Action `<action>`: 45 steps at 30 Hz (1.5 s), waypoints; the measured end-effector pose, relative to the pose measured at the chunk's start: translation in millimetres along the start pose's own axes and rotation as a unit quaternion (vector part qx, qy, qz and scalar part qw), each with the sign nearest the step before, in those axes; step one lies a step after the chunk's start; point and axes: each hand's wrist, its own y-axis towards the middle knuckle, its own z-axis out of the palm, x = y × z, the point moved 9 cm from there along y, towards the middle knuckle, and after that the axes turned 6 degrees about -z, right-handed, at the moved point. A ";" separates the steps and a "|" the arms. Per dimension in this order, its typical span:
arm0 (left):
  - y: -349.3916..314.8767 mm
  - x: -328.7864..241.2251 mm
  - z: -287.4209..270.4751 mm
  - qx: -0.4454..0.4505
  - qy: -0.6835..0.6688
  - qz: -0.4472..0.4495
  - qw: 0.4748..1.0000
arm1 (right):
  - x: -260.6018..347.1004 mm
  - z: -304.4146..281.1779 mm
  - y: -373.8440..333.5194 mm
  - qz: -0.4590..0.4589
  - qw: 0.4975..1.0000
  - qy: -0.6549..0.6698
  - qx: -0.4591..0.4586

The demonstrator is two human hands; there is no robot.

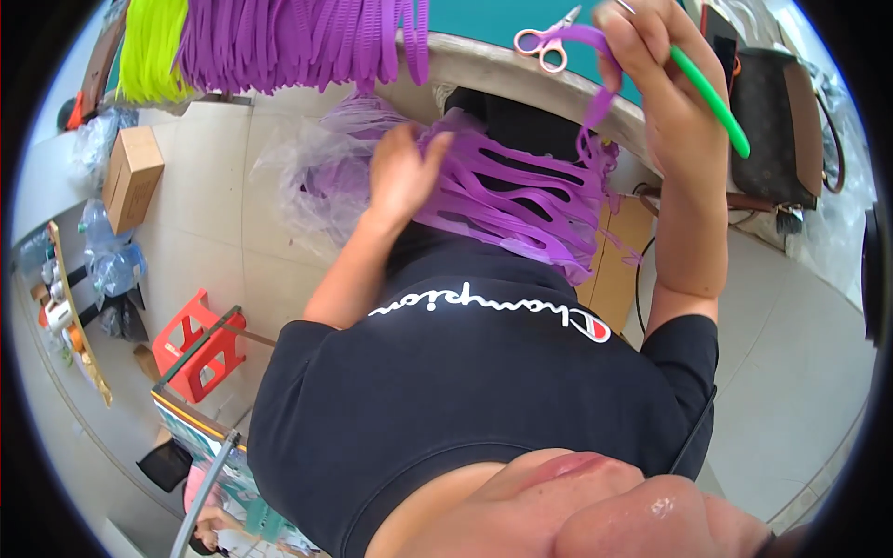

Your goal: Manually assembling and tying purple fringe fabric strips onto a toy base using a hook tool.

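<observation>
R hand [656, 56] grips strip [598, 109] + green stick [710, 102], L hand [402, 172] open at near pile [456, 177]; if we tug too fast, prob. tangles.

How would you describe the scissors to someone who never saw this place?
Find the table along the picture's top edge. On its green surface, just left of the right hand, lie the scissors. Their pink loops and metal blades set them apart from the purple strip nearby.

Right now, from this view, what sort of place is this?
Probably a small workshop: purple strips hang in a dense row at the green-topped table, scissors lie on it, and a cardboard box stands nearby.
</observation>
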 end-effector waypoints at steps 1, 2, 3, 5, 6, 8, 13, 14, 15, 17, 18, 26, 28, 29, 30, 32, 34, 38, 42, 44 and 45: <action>-0.5 57.2 23.0 0.053 0.049 -0.119 0.990 | -1.7 -5.8 -11.0 0.152 0.956 -0.239 -0.081; -8.5 115.6 45.2 0.107 0.096 -0.236 0.961 | 3.5 -22.9 -27.7 0.287 0.828 -0.459 -0.147; -20.4 155.5 94.4 0.310 -0.081 -0.285 0.903 | 1.9 -20.3 -27.6 0.271 0.828 -0.467 -0.149; -29.4 137.4 106.9 0.310 -0.247 -0.278 0.875 | -20.4 -16.9 -30.2 0.268 0.846 -0.441 -0.131; -26.3 109.4 106.1 0.308 -0.401 -0.249 0.826 | -32.7 -14.1 -29.7 0.258 0.857 -0.429 -0.119; -20.1 105.0 96.0 0.292 -0.361 -0.302 0.833 | -59.2 -15.6 -33.8 0.265 0.833 -0.477 -0.094; -2.4 106.1 76.9 0.157 -0.688 -0.228 0.670 | -111.1 -12.5 -44.2 0.269 0.732 -0.615 0.116; -5.6 115.5 69.0 0.155 -0.690 -0.230 0.668 | -114.0 -11.2 -46.2 0.271 0.732 -0.613 0.118; -15.1 110.4 62.6 0.217 -0.772 -0.227 0.552 | -109.3 -7.6 -46.3 0.251 0.735 -0.621 0.104; -28.8 88.0 50.9 0.268 -0.841 -0.215 0.419 | -99.5 -6.2 -50.7 0.253 0.748 -0.606 0.092; -37.9 69.4 38.6 0.296 -0.865 -0.217 0.341 | -97.0 -4.1 -55.6 0.255 0.750 -0.603 0.093; -57.3 15.4 -5.9 0.226 -0.803 -0.155 0.529 | -123.6 3.1 -126.5 0.466 0.758 -0.449 0.079; -57.8 7.5 -13.6 0.205 -0.807 -0.154 0.533 | -116.8 -6.7 -136.2 0.489 0.784 -0.381 -0.031; -54.5 8.4 -20.3 0.169 -0.798 -0.140 0.562 | -110.7 -6.6 -128.9 0.447 0.806 -0.381 -0.077; -51.9 8.9 -27.9 0.132 -0.787 -0.126 0.589 | -113.1 -3.3 -128.7 0.447 0.805 -0.381 -0.078; -51.6 1.9 -33.5 0.127 -0.799 -0.141 0.571 | -100.5 -4.0 -118.7 0.336 0.861 -0.334 -0.187; -53.0 -4.0 -35.2 0.122 -0.810 -0.157 0.552 | -99.8 -2.3 -130.1 0.339 0.874 -0.278 -0.210; -52.5 -11.2 -38.3 0.088 -0.762 -0.129 0.628 | -105.4 18.2 -123.1 0.345 0.863 -0.347 -0.124; -54.7 -6.6 -43.2 0.021 -0.728 -0.126 0.674 | -105.8 11.8 -133.3 0.357 0.842 -0.375 -0.154; -54.9 -9.9 -48.8 0.006 -0.722 -0.115 0.682 | -105.8 11.7 -133.8 0.360 0.839 -0.374 -0.162; -54.7 -10.4 -53.0 -0.010 -0.716 -0.104 0.691 | -105.6 11.6 -134.0 0.360 0.839 -0.374 -0.162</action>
